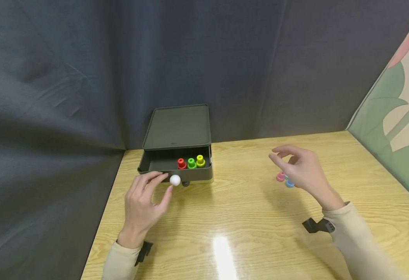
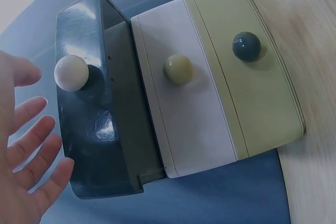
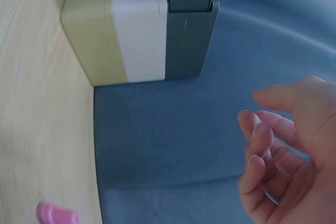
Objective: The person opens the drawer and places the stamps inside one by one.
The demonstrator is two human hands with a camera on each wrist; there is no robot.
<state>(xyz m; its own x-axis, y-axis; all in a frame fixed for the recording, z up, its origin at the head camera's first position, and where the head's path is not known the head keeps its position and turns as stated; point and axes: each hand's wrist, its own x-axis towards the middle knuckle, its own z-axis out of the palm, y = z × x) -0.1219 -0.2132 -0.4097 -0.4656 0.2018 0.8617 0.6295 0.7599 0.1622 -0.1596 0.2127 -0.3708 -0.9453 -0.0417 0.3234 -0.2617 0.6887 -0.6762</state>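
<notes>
A small cabinet [image 1: 178,126] with a dark top has its top drawer [image 1: 201,174] pulled out. Inside that drawer stand a red peg [image 1: 181,163], a green peg [image 1: 192,163] and a yellow peg [image 1: 200,161]. My left hand [image 1: 144,200] hovers by the drawer's white round knob [image 1: 175,180], fingers spread; the left wrist view shows a gap between fingers and knob. Over the table at the right, my right hand [image 1: 304,171] is loosely bent and holds nothing. Below it lie a pink peg [image 1: 280,176] and a blue peg [image 1: 290,183], with others partly hidden.
Below the open drawer, the left wrist view shows a white drawer with a cream knob [image 2: 178,70] and a yellow-green one with a dark knob [image 2: 247,46]. Dark cloth [image 1: 239,70] hangs behind the wooden table [image 1: 246,217] and at its left. A flower-patterned panel [image 1: 400,116] borders the right.
</notes>
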